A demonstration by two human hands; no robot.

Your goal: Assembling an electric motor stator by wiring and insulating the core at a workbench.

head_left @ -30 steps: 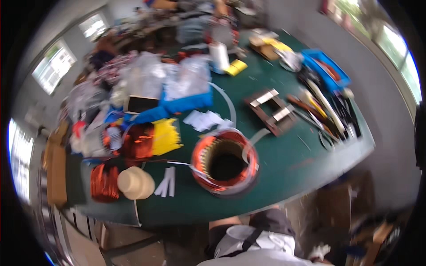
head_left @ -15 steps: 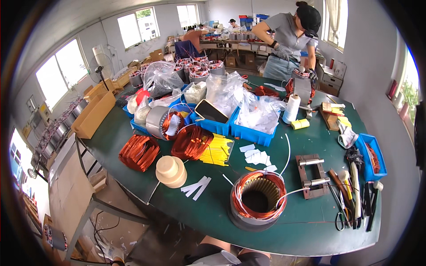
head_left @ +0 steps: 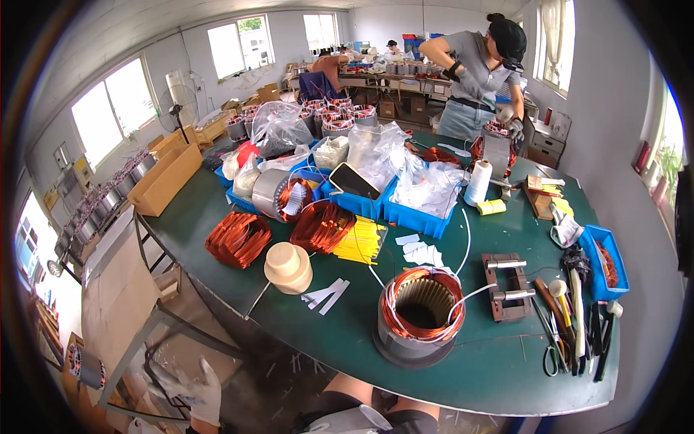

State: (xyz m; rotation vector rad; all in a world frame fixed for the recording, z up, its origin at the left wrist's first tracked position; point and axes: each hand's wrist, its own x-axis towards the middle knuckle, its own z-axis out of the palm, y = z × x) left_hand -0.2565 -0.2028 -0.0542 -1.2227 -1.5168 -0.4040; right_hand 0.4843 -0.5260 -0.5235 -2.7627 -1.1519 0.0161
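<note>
The gloved left hand [head_left: 196,390] hangs low off the left of the counter [head_left: 502,380], thumb and fingers apart, the right hand's state cannot be told, and the copper-wound stator [head_left: 413,347] stands upright near the counter's front edge

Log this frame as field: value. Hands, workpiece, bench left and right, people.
left hand: gloved, open, below table level, near black cable
right hand: not seen
workpiece: wound cylinder, upright on green table
bench left: copper coils, cream stepped block
bench right: brown frame, blue tray
people: gloved co-worker across table
</note>
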